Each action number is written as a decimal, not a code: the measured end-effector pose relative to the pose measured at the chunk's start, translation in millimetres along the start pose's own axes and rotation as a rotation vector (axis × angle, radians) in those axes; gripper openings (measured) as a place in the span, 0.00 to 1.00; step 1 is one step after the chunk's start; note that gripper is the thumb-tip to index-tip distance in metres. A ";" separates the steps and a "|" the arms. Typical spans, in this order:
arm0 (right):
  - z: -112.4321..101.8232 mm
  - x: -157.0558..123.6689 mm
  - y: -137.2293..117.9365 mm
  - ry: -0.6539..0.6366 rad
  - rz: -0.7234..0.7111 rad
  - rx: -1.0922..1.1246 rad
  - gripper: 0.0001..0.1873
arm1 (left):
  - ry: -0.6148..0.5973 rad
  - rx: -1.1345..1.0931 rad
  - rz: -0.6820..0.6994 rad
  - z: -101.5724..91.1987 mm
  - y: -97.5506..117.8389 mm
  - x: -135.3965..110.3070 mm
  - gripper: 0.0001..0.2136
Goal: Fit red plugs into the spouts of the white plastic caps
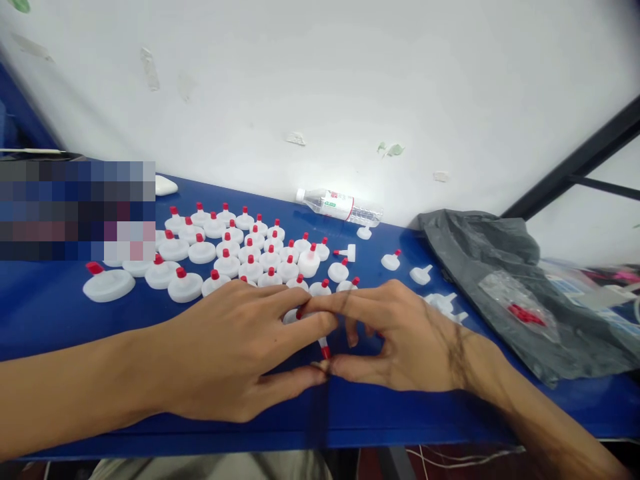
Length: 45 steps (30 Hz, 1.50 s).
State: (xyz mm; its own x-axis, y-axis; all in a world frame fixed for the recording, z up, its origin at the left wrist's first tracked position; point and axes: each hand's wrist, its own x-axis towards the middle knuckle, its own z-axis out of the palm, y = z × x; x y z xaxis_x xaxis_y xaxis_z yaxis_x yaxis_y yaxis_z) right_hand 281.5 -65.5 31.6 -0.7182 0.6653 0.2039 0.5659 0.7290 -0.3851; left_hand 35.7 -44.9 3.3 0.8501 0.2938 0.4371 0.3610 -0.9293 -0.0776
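Note:
My left hand (235, 350) and my right hand (407, 337) meet over the front of the blue table, fingertips together. Between them is a white nozzle cap with a red tip (325, 351), its base hidden behind my left index finger. Both thumbs press near the red tip, and my right index finger reaches over to my left fingers. Just behind the hands stand several white nozzle caps (201, 252) with red tips, crowded in rows. To the right lie bare white nozzle caps (421, 274) and one tipped nozzle cap (391, 260).
A clear plastic bottle (340, 205) lies against the wall. At the right, a grey plastic bag (470, 257) bears a small clear bag with red tips (526, 315). A blurred patch covers the left edge. The table's front edge (280, 445) runs close below my hands.

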 end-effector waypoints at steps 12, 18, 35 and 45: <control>0.8 -1.2 2.5 0.030 -0.033 -0.015 0.22 | -0.008 -0.002 -0.004 2.0 -0.1 0.8 0.13; 0.7 -0.7 2.4 0.027 -0.044 -0.018 0.22 | -0.036 -0.003 -0.015 1.0 0.8 -0.4 0.14; -1.2 -0.1 -0.2 -0.006 -0.020 -0.031 0.23 | -0.028 -0.007 -0.007 2.9 0.1 -1.3 0.14; -0.2 -1.4 -0.2 0.001 -0.019 -0.039 0.23 | -0.019 0.001 -0.010 3.1 0.2 -0.4 0.14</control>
State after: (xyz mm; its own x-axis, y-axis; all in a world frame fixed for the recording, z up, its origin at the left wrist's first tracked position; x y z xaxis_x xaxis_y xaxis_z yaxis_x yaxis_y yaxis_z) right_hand 282.5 -66.6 31.6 -0.7287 0.6514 0.2113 0.5677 0.7471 -0.3457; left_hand 36.6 -44.5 0.3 0.8533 0.3075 0.4210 0.3703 -0.9260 -0.0741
